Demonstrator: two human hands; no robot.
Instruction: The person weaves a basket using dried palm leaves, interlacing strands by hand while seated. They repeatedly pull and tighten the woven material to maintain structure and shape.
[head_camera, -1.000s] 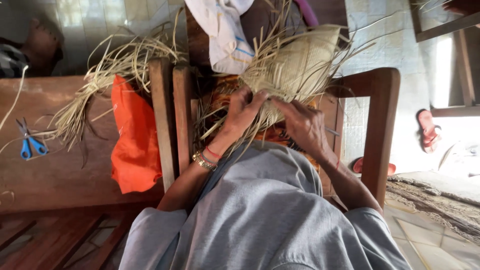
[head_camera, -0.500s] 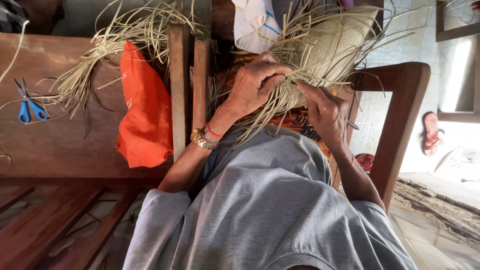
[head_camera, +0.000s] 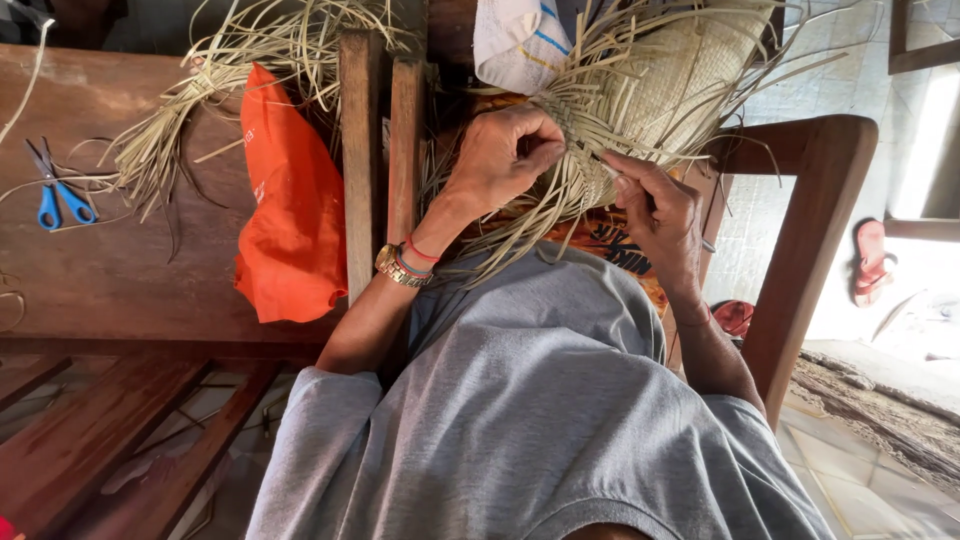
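Both hands work on a half-woven straw mat (head_camera: 670, 75) at about one o'clock in the view, resting on a wooden chair (head_camera: 815, 200). The left hand (head_camera: 500, 160) is curled shut, pinching loose straw strips at the mat's woven edge. The right hand (head_camera: 660, 215), at its three o'clock, pinches a single strip between thumb and fingers. On the bench (head_camera: 90, 270) at nine o'clock lie blue-handled scissors (head_camera: 55, 195), with an orange bag (head_camera: 290, 220) between them and the hands.

Beyond the fingers (head_camera: 540, 140) of the left hand (head_camera: 500, 160), the woven straw piece (head_camera: 670, 80) runs off the top edge. Its underside, beneath the fingertips of the right hand (head_camera: 660, 215), is hidden.
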